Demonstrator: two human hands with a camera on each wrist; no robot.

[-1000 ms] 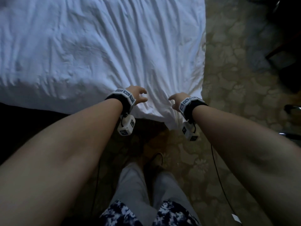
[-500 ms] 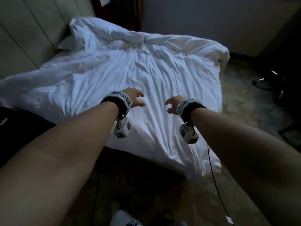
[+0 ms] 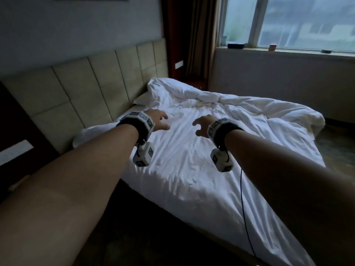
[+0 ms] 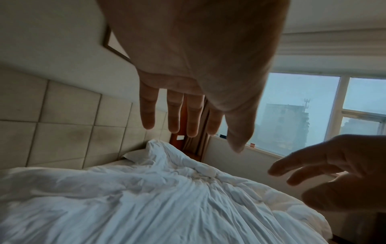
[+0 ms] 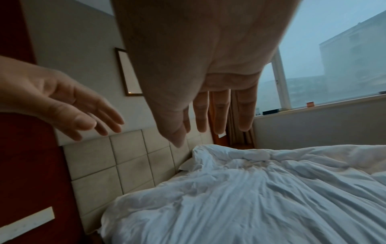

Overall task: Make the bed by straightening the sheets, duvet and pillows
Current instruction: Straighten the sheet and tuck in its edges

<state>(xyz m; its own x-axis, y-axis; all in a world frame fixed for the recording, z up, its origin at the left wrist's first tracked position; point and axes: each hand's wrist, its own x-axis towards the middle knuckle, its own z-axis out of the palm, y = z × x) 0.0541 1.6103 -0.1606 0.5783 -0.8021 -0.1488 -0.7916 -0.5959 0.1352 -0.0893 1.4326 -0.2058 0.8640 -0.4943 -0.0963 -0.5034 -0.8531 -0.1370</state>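
Observation:
A wrinkled white duvet covers the bed, bunched into a ridge near the headboard end and along the far side. A white pillow peeks out from under it at the headboard; it also shows as the pillow and the pillow in the wrist views. My left hand and right hand hover side by side above the middle of the duvet, touching nothing. The left hand and the right hand have their fingers extended and slightly spread, empty.
A beige padded headboard runs along the left. A window with small items on its sill is behind the bed, with a curtain in the corner. Patterned floor lies to the right.
My view has swung up from the bed's near edge to the whole bed and window. Both hands have lifted off the duvet edge and moved forward over the bed, fingers straightened.

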